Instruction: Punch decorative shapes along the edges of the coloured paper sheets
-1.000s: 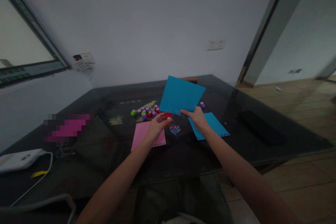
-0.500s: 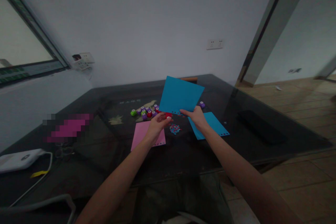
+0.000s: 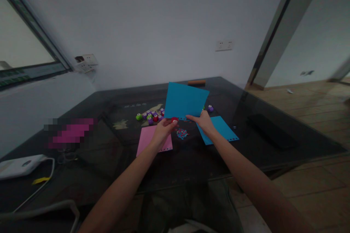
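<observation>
My right hand pinches the lower right part of a blue paper sheet, which is held up and tilted above the table. Small holes run along the sheet's lower edge. In my left hand is a small red craft hole punch with a white top, at the sheet's lower left edge. Whether the edge is inside the punch, I cannot tell. Beneath lies a pile of tiny coloured paper bits. A pink sheet lies under my left wrist, and another blue sheet by my right; both have holes along an edge.
Several purple, green and red punches cluster behind my left hand, and a purple one stands at the right. A dark flat object lies farther right. On the left are a white device with a cable and a pink object.
The held blue sheet has shifted left and slightly down. The red punch has turned in my left hand and now sits closer to the sheet's lower edge.
</observation>
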{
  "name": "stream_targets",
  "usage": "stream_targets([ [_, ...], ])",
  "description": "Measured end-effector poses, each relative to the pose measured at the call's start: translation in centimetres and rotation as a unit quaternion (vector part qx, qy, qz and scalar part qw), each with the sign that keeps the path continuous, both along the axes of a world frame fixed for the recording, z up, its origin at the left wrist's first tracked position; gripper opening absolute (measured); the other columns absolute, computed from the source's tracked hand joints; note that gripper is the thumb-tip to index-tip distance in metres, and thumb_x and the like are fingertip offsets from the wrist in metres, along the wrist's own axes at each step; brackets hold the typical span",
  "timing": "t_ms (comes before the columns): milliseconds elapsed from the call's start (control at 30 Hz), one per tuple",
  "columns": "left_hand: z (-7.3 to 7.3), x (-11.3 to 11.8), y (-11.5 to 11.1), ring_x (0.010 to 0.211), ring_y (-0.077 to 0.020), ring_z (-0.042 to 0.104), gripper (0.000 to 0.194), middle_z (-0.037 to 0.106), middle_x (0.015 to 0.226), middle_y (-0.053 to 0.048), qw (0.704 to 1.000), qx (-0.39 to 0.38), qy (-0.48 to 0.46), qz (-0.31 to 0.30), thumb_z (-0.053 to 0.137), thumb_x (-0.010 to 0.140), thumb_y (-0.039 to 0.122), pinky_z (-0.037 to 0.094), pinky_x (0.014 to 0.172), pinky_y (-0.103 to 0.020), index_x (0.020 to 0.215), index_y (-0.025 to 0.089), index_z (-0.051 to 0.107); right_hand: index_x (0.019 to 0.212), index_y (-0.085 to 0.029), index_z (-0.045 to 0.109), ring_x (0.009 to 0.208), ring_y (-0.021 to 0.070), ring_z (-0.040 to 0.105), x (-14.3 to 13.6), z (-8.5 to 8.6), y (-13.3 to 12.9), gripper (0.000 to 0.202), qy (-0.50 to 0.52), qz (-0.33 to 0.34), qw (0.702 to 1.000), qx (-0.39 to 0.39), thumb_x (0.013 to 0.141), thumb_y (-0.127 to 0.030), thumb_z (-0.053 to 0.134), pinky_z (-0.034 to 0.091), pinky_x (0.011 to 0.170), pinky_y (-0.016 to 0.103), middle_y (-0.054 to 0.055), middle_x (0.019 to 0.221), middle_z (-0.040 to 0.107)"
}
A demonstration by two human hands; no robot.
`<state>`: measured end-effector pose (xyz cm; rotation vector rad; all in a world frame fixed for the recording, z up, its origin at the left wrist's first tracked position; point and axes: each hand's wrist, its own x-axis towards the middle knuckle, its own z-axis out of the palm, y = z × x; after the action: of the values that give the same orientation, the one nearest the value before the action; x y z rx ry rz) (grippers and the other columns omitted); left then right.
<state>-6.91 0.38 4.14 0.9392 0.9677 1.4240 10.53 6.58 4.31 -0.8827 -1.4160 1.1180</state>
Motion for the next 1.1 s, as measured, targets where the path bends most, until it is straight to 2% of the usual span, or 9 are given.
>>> stream_targets([
  [100,-0.2,-0.1,0.1,0.067,-0.0105,0.059,0.033,0.064,0.083,-0.004,1.000,-0.009,-0.021,-0.002,0.078,0.059,0.026,0.046,0.062,-0.023,0.084,0.014,0.061,0.083,-0.017,0.067,0.078,0.0246,0.066,-0.2,0.0,-0.1,0.033,0.002,0.001,1.000,-0.005,0.056,-0.031,0.077,0.052,0.077,0.040,0.008,0.087,0.071],
  [300,-1.1,-0.2,0.7,0.062,-0.0084,0.058,0.028,0.064,0.077,-0.002,0.998,-0.009,-0.058,0.007,0.078,0.060,0.026,0.046,0.059,-0.021,0.078,0.013,0.061,0.079,-0.015,0.067,0.060,0.0218,0.065,-0.9,0.2,-0.8,0.030,0.030,0.043,0.998,-0.044,0.055,-0.031,0.076,0.055,0.064,0.038,0.007,0.075,0.070],
  [600,-1.1,-0.3,0.8,0.060,-0.0090,0.060,0.025,0.065,0.072,-0.002,0.997,-0.017,-0.079,0.013,0.078,0.060,0.024,0.049,0.060,-0.020,0.073,0.012,0.060,0.097,-0.013,0.064,0.078,0.0266,0.067,-0.9,0.1,-0.7,0.049,0.022,0.056,0.998,-0.037,0.054,-0.031,0.078,0.057,0.066,0.038,0.010,0.085,0.070],
  [867,-1.2,-0.5,0.9,0.062,-0.0101,0.062,0.021,0.067,0.073,-0.003,0.997,-0.009,-0.080,-0.001,0.076,0.063,0.023,0.051,0.065,-0.022,0.074,0.012,0.061,0.093,-0.013,0.064,0.068,0.0237,0.067,-0.7,-0.2,-0.6,0.040,-0.001,0.053,0.999,-0.011,0.059,-0.030,0.075,0.056,0.069,0.040,0.010,0.085,0.070],
  [1100,-1.3,-0.6,1.0,0.062,-0.0099,0.062,0.022,0.066,0.071,-0.002,0.997,-0.014,-0.081,-0.007,0.077,0.062,0.023,0.051,0.062,-0.021,0.076,0.012,0.063,0.099,-0.013,0.064,0.080,0.0257,0.066,-0.7,-0.3,-0.4,0.043,-0.019,0.037,0.999,0.002,0.060,-0.028,0.075,0.056,0.074,0.042,0.011,0.092,0.069],
])
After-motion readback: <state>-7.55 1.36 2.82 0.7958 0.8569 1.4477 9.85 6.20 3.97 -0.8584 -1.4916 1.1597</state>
